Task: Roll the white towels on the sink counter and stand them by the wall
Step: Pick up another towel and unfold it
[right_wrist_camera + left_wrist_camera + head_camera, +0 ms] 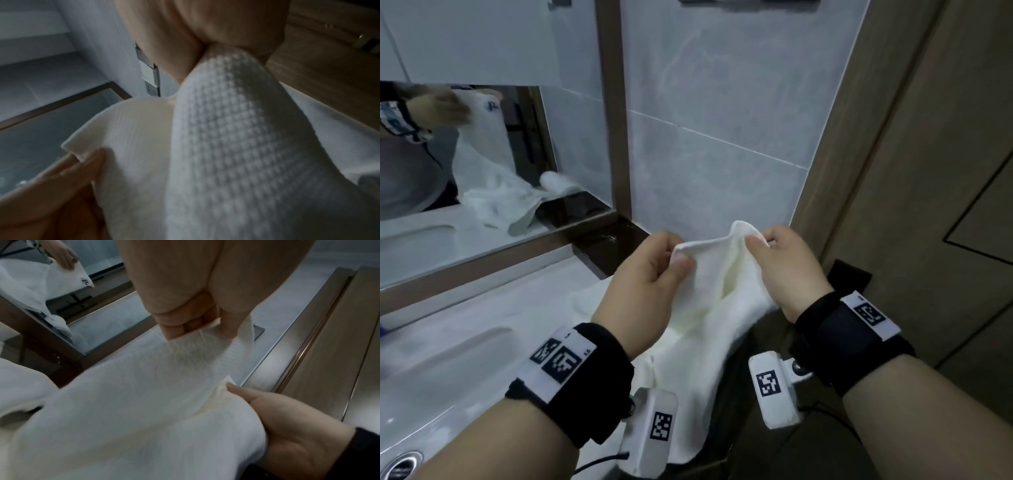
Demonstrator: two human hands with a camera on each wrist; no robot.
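Pale grey wall tiles (715, 113) meet a brown-framed mirror (465, 144) on the left and a wooden door (935, 154) on the right, above a dark ledge (613, 246).

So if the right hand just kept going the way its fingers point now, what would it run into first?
Probably the left hand. The right hand points left along the towel edge they both pinch, with only slack cloth between them. Depth is hard to judge.

Left hand (645, 286): bare, black wrist strap, white tag plate with black square codes | Right hand (789, 274): bare, matching black strap and coded plate | Both wrists: white coded camera blocks, thin black cables
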